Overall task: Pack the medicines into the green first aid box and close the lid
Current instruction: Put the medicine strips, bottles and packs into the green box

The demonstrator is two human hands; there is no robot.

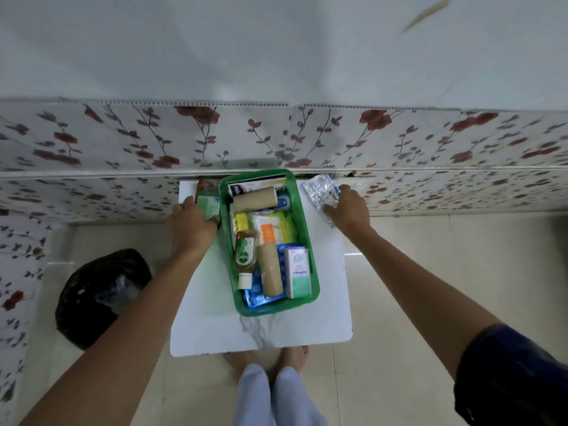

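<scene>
Most medicines already sat in the green box (302, 229); our left hand (192, 224) gripped a green packet (209, 206), our right hand (349, 210) clutched foil blister strips (319, 192), no lid visible.

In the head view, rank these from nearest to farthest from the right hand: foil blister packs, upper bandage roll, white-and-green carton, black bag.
1. Foil blister packs: under the right hand, right of the box.
2. Upper bandage roll: box's far end.
3. White-and-green carton: box's near right corner.
4. Black bag: floor, far left.
</scene>
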